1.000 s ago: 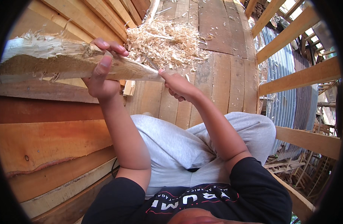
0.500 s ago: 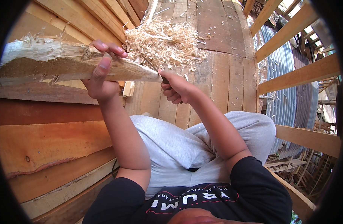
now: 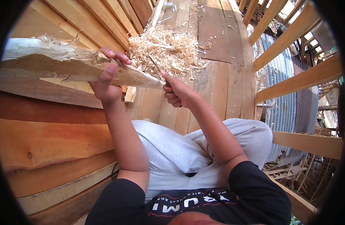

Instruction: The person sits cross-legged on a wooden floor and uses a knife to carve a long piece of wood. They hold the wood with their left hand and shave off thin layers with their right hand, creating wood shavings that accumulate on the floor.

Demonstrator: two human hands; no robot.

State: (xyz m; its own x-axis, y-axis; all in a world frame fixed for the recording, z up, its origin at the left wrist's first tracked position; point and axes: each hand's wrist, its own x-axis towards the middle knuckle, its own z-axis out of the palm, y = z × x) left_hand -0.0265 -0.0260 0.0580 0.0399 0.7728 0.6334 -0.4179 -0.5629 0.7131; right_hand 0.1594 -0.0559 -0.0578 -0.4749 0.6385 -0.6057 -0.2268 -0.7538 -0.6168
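A long, rough piece of wood runs in from the left, its right end tapering to a pale point. My left hand grips it from below, thumb on the near face and fingers curled over the top. My right hand is closed round the dark handle of a knife. The thin blade points up and away to the left, just beyond the wood's tapered tip. The right fist is close beside that tip; whether they touch I cannot tell. Frayed fibres stand along the wood's upper edge.
A heap of curled wood shavings lies on the plank floor ahead. Stacked boards line the left side. On the right is a wooden railing, with corrugated metal sheets beyond. My crossed legs in grey trousers are below.
The knife blade, hidden behind the wood before, now shows past its tip, angled up and away. My left hand keeps its hold on the wood. The whole view has shifted slightly.
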